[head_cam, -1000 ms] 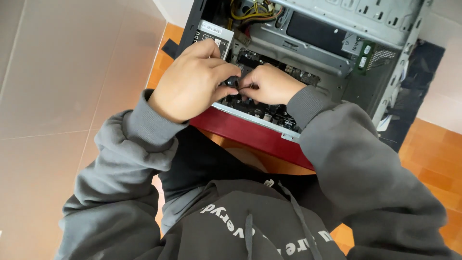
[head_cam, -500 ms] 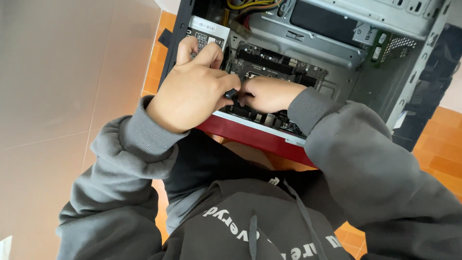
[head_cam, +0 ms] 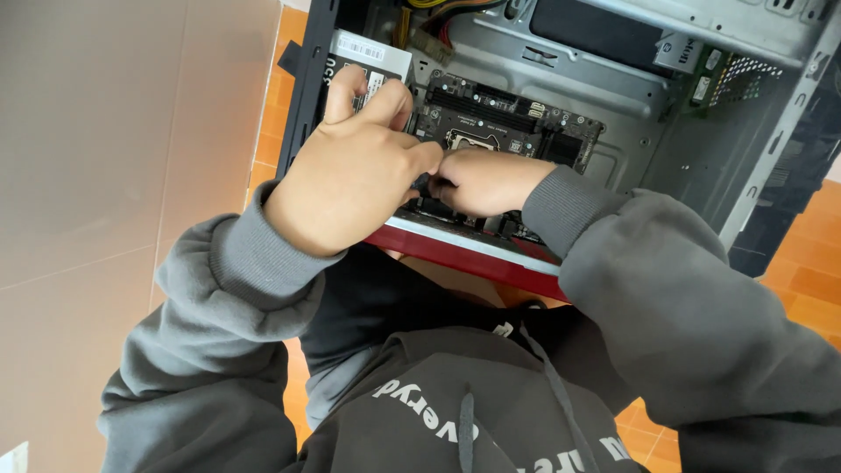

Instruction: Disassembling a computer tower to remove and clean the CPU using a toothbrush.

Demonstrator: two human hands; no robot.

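Two hands meeting over a dark motherboard (head_cam: pixel 517 118) inside an open computer case (head_cam: pixel 701 158). Left hand (head_cam: pixel 350 175) loosely curled, right hand (head_cam: pixel 482 180) pinched, near the case's red front edge (head_cam: pixel 464 250); anything gripped hidden.

**Orange tiled floor carrying an open computer case**

The floor (head_cam: pixel 810 280) is showing as orange square tiles with thin pale joints, peeking out at the right edge, in a narrow strip at the upper left and in a small patch near the bottom. An open computer case (head_cam: pixel 701 114), grey metal inside with a black frame and a red lower rim, is lying on its side directly on those tiles. A pale beige wall (head_cam: pixel 105 158) is rising along the left, meeting the tiles beside the case.
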